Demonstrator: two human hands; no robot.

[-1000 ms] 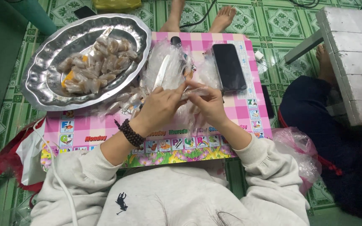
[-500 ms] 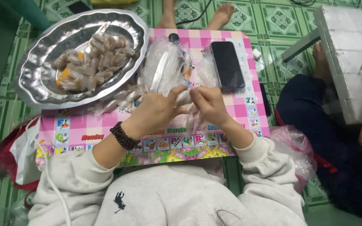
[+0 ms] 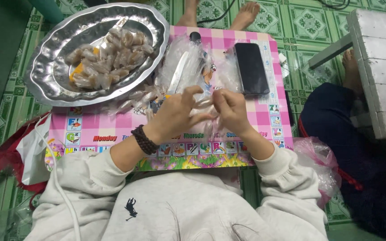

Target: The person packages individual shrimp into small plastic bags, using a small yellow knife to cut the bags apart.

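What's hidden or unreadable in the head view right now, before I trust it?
- Small clear-wrapped piece: mostly covered by the left hand and right hand; contents unclear.
- Knife: handle hidden under clear wrappers.
- Metal tray: wrapped pieces too blurred to identify.
- Nearby person's leg: body cut off by right edge.

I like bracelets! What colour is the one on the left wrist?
The bracelet is dark brown, nearly black, and beaded. The head view shows it.

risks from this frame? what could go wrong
The left hand and right hand pinch a small clear-wrapped piece together; it could slip. The bare knife blade lies just beyond the fingers. The black phone sits beside loose clear plastic wrap, so it might get smeared.
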